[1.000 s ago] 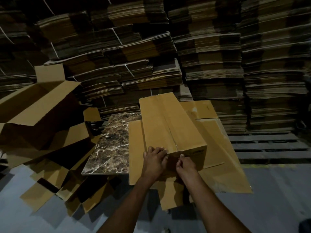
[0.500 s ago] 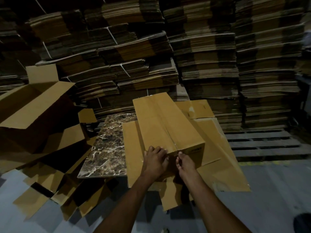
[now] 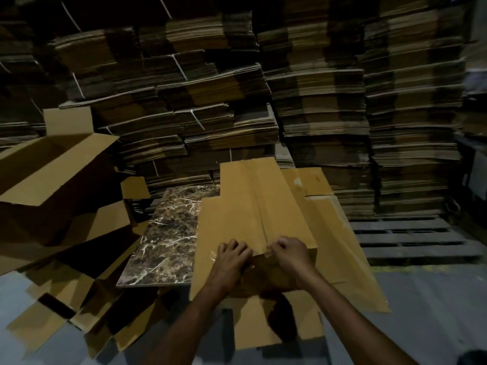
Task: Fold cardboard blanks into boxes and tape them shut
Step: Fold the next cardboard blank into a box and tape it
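The box (image 3: 253, 201) lies under the curled fingers (image 3: 238, 246): the left hand (image 3: 232, 262) grips its near edge, the right hand (image 3: 291, 255) pinches the seam beside them, so I think taping along this seam comes next.

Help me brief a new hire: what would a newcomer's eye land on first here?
The wall of stacked flat cardboard blanks filling the whole background. Then, centre foreground, the left hand and right hand with fingers curled at the near end of a folded cardboard box, and the dark marble-patterned slab just left of it.
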`<state>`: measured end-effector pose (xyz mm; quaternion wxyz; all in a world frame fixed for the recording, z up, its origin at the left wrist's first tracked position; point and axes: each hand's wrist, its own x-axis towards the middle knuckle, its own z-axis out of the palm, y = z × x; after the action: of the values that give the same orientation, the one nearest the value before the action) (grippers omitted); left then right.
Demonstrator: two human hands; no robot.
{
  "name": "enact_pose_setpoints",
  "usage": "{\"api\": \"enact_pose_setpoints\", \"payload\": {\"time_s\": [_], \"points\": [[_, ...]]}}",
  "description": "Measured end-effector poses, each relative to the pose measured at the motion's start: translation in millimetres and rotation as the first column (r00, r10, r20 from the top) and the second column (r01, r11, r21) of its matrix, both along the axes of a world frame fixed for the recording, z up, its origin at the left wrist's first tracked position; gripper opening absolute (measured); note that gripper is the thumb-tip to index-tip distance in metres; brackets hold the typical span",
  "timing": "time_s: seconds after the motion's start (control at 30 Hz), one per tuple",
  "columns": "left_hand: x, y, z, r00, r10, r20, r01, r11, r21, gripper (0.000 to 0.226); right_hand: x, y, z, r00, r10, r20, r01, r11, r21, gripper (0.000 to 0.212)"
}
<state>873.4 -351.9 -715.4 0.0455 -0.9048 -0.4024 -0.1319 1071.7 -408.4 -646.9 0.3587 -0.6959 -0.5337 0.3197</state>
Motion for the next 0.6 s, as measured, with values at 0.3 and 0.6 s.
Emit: {"api": "enact_pose_setpoints", "payload": {"time_s": [0.3,0.6], "points": [[-27,-5,19,0.996,0.032,-0.077,-0.039,0.996,-0.081,0.062,6,21,-13,0.598,0.339,0.727,-0.625,0.765,0.157,0.008],[-4,-42,-3,0.966,0.219,0.138,-0.204,0.973,-0.11,0.043,6,64,-1,0.781,0.488,0.389,-0.489,0.866,-0.106,0.027]]}}
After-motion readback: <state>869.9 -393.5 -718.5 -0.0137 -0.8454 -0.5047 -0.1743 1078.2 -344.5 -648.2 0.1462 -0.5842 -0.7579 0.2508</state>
